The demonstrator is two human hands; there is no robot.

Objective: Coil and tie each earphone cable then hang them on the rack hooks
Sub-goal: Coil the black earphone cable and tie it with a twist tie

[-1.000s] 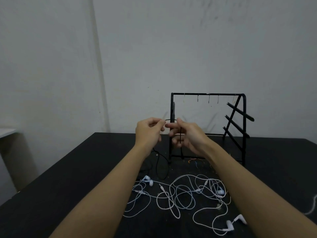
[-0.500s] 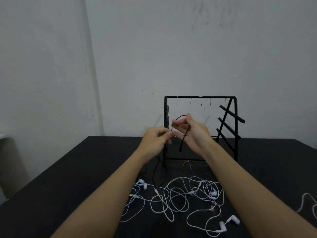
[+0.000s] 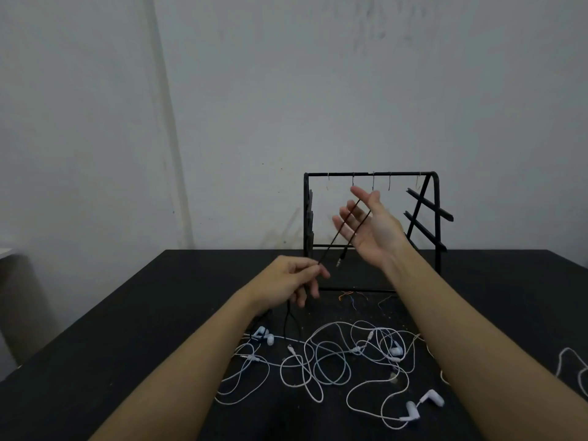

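We have our left hand (image 3: 288,281) in front of the black metal-tube rack (image 3: 435,218), just ahead of its left post, thumb and forefinger pinching the thin black earphone cable (image 3: 337,235). From that pinch the cable runs up taut and slanting to our right hand (image 3: 370,229), which is raised before the rack's top bar with its fingers spread and straight; the cable loops over those fingers and comes back down, its small plug end (image 3: 339,261) hanging free between our two hands. Below the pinch the rest of the black cable drops to the black tabletop (image 3: 95,345) in front of the rack. We judge this cable light, limp and slick, so it will hold no shape by itself: each turn must be kept under slight tension around the open fingers, and the best grip is close to the loop, never at the plug or the earbuds, where the joints look weakest. Counting, we see one black cable in hand, and a tangle of white earphone cables (image 3: 327,361) lying in front of the rack; how many sets it holds we cannot tell, though several white earbuds show. Another white cable (image 3: 572,370) lies well to the rack's right. Five thin wire hooks (image 3: 373,183) hang from the top bar, all bare.
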